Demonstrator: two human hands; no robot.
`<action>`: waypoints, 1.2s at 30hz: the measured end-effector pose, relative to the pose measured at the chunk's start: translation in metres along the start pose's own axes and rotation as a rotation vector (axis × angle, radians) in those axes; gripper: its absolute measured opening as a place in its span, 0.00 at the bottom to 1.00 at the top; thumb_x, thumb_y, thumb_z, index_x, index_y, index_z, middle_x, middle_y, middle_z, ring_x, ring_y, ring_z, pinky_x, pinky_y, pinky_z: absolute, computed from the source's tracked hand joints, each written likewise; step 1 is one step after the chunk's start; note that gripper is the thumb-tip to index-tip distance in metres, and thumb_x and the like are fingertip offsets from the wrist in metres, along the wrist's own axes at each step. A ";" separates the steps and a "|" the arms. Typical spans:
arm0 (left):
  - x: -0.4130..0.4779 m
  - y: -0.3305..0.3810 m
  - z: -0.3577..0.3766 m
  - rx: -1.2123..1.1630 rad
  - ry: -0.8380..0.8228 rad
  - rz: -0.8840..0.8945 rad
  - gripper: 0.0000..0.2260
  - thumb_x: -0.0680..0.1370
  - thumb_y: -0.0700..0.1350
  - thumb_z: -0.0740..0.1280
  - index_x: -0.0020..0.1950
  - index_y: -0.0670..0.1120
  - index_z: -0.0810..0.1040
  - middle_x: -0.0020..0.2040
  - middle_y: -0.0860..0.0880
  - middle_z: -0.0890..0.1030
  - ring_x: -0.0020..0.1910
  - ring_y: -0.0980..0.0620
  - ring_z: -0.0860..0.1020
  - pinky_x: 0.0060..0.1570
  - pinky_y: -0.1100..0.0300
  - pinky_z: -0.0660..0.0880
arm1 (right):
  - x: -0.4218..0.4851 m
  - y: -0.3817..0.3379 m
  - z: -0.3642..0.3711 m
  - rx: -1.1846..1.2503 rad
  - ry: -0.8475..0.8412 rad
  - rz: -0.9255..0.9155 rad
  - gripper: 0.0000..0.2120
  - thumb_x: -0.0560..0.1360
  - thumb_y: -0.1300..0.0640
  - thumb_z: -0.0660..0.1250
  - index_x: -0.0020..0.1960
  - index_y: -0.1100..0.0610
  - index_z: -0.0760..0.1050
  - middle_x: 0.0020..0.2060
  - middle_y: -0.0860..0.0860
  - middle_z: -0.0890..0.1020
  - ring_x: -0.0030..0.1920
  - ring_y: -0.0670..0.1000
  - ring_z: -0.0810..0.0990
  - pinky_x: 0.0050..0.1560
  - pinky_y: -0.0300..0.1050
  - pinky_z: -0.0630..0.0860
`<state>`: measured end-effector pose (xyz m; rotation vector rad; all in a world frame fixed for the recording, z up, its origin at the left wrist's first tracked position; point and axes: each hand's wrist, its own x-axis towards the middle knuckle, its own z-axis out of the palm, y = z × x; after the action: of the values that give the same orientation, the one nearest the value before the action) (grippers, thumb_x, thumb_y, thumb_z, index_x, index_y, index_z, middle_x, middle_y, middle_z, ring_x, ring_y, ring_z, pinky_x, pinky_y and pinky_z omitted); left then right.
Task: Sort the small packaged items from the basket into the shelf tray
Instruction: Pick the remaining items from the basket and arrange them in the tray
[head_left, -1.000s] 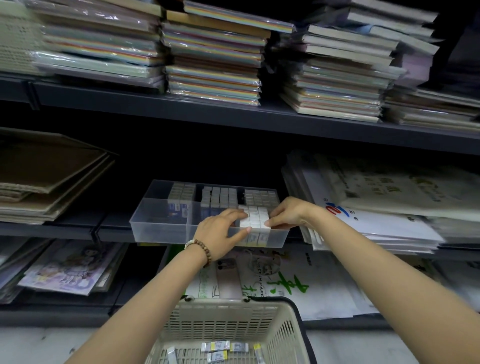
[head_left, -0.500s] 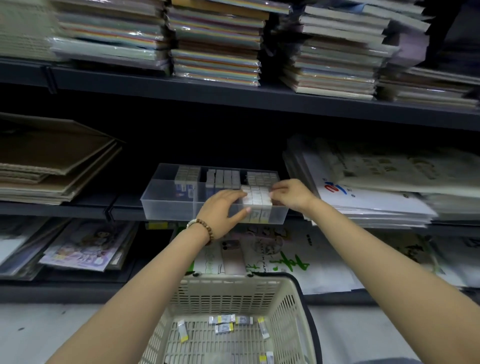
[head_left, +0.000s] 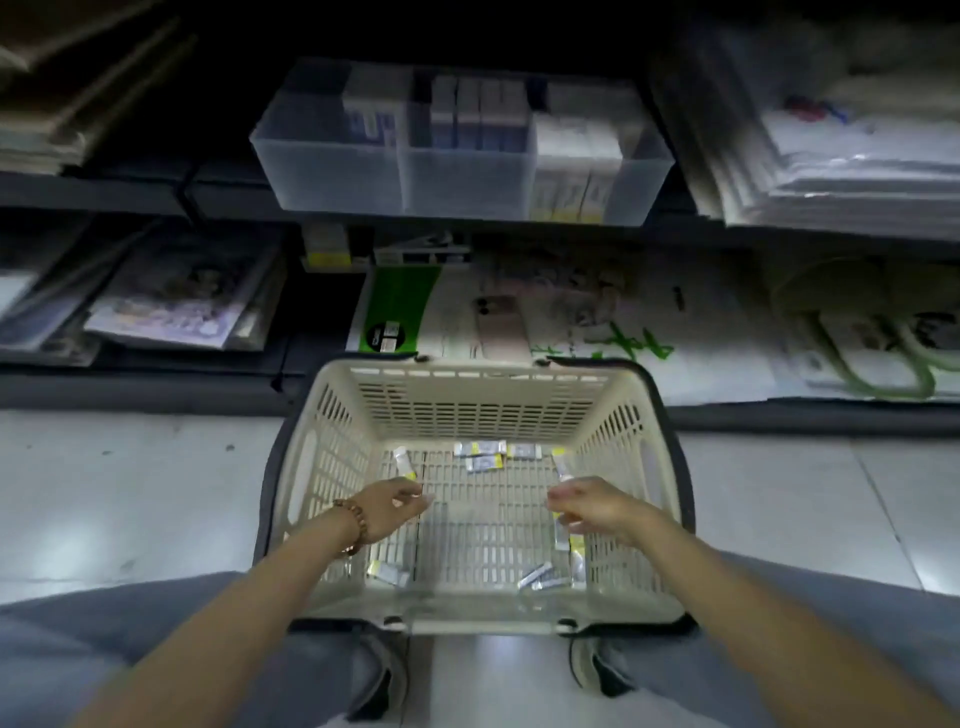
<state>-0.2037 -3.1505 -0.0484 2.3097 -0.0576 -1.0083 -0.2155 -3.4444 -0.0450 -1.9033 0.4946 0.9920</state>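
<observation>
Head view: left hand (head_left: 390, 510), fingers loosely curled and empty, right hand (head_left: 589, 508), fingers bent over a packet (head_left: 561, 536), grip not discernible, both inside cream basket (head_left: 488, 405) on floor (head_left: 130, 493), small packets (head_left: 485, 456) scattered on its base; clear shelf tray (head_left: 337, 171) above, part-filled with boxed items (head_left: 571, 150).
</observation>
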 end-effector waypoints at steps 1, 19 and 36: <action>0.006 -0.016 0.010 0.048 -0.065 -0.057 0.23 0.80 0.56 0.58 0.70 0.44 0.69 0.69 0.46 0.70 0.67 0.48 0.69 0.66 0.56 0.66 | 0.014 0.018 0.007 -0.037 -0.009 0.042 0.24 0.74 0.54 0.69 0.67 0.60 0.70 0.63 0.54 0.75 0.55 0.51 0.77 0.48 0.39 0.75; 0.068 -0.099 0.069 0.290 -0.393 -0.109 0.08 0.77 0.46 0.67 0.53 0.44 0.79 0.59 0.46 0.78 0.57 0.47 0.76 0.57 0.59 0.71 | 0.091 0.096 0.049 -0.808 -0.287 -0.138 0.17 0.76 0.50 0.67 0.59 0.58 0.73 0.49 0.52 0.74 0.50 0.49 0.72 0.52 0.41 0.70; 0.061 -0.025 0.033 -1.112 -0.203 -0.175 0.16 0.82 0.51 0.55 0.55 0.42 0.76 0.45 0.47 0.80 0.40 0.54 0.81 0.39 0.63 0.79 | 0.042 -0.023 0.054 0.200 -0.194 -0.249 0.08 0.80 0.53 0.59 0.57 0.53 0.74 0.49 0.50 0.82 0.38 0.46 0.79 0.37 0.38 0.75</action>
<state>-0.1873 -3.1635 -0.1193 1.2067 0.5050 -0.9891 -0.1982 -3.3842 -0.0804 -1.6246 0.2272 0.9150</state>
